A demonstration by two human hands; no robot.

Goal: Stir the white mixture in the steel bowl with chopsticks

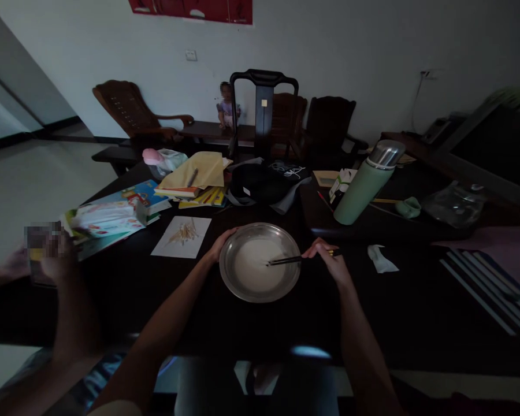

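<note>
A wide metal bowl [226,276] stands on the dark table and holds a pale, cloudy liquid [255,274]. My left hand [222,242] grips its upper left rim, with part of the fingers hidden behind the edge. In my right hand [327,256], closed at the bowl's right side, is a pair of dark chopsticks [288,260]. Their tips dip into the liquid near the middle, and their back ends show beyond my fingers. Left of the bowl lies a white sheet of paper [162,247] bearing a small heap of thin pale sticks [185,232].
A green thermos [360,190] stands at right behind a crumpled tissue [381,259]. Books [201,196], a tissue pack [108,218] and a black bag [260,182] lie farther back. Beside me, another person's hands [54,257] hold a phone-like object. Another person [228,110] sits by the wall.
</note>
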